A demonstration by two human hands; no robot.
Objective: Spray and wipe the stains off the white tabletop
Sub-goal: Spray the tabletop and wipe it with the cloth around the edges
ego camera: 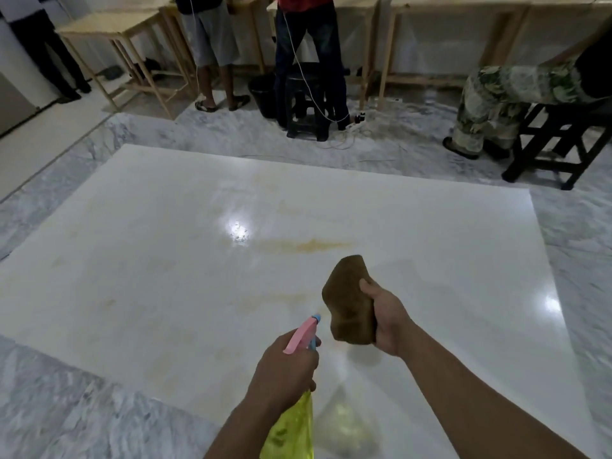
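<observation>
Head view: a white table (pixel 165 260) stands on a grey marble floor (pixel 82 409), yellowish stains (pixel 308 246) at its centre. At 6 o'clock the left hand (pixel 284 369) grips a yellow spray bottle (pixel 291 429) by its pink trigger head. At 5 o'clock the right hand (pixel 385 318) clutches a brown sponge (pixel 347 303) above the table.

A glossy white bench (pixel 165 260) carries yellow-brown stains (pixel 308 246) at its centre. A pink-and-blue trigger tops a translucent yellow spray bottle (pixel 291 425); beside it, a brown sponge (pixel 347 303). The grey-veined marble floor (pixel 82 409) surrounds the bench; at two o'clock, green leaf-patterned trousers (pixel 490 101).
</observation>
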